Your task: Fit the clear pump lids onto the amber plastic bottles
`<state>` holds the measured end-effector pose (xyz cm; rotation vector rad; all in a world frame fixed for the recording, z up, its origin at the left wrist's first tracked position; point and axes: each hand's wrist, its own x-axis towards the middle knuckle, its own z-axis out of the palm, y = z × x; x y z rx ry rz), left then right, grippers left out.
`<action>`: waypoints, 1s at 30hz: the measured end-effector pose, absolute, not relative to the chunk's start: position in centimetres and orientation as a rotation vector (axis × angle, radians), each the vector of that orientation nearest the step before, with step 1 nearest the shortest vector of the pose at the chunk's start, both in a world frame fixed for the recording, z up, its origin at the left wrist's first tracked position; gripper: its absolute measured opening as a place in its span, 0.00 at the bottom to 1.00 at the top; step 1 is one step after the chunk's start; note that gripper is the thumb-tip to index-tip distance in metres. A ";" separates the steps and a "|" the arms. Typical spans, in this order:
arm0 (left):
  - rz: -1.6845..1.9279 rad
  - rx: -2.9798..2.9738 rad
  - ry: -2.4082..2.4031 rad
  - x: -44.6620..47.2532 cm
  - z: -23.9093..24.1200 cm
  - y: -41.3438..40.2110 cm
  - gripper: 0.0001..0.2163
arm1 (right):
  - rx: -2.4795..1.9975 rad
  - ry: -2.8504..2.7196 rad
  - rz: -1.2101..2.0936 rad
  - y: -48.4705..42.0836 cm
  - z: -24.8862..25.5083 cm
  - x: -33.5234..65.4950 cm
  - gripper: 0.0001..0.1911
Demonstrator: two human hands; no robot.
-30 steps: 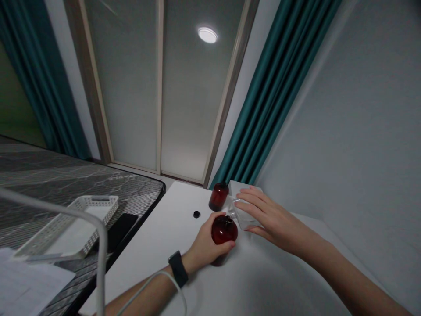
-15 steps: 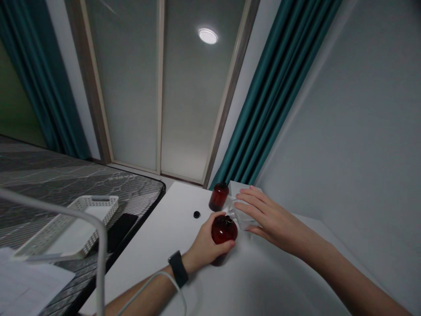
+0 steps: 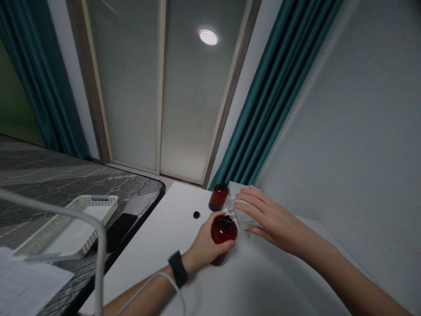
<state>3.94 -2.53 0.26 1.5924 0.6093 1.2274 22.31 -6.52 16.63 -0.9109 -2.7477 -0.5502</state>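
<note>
My left hand (image 3: 204, 240) is wrapped round a dark red glass bottle (image 3: 225, 230), which stands on the white table with its narrow mouth uncapped. My right hand (image 3: 263, 215) grips a clear, square-sided glass bottle (image 3: 244, 217), tipped over so that its neck lies close to the red bottle's mouth. Whether the two mouths touch, or liquid runs between them, I cannot tell. Just behind stands a second red bottle (image 3: 218, 197) with a dark top. A small black cap (image 3: 196, 215) lies on the table to the left.
The white table (image 3: 158, 232) meets a grey wall on the right. On the left, a dark patterned surface (image 3: 131, 184) bears a white basket (image 3: 82, 252), a black flat object (image 3: 121, 230) and papers (image 3: 29, 281). A pale cable (image 3: 101, 245) arches across the lower left.
</note>
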 end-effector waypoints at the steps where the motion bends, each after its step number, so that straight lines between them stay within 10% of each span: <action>1: 1.225 1.590 0.608 3.9 0.2 -2.5 0.31 | -0.913 -2.743 -0.541 -6.5 16.6 22.3 0.30; 30: 1.222 1.583 0.610 3.9 0.1 -2.5 0.30 | -0.900 -2.723 -0.535 -6.4 16.6 22.2 0.29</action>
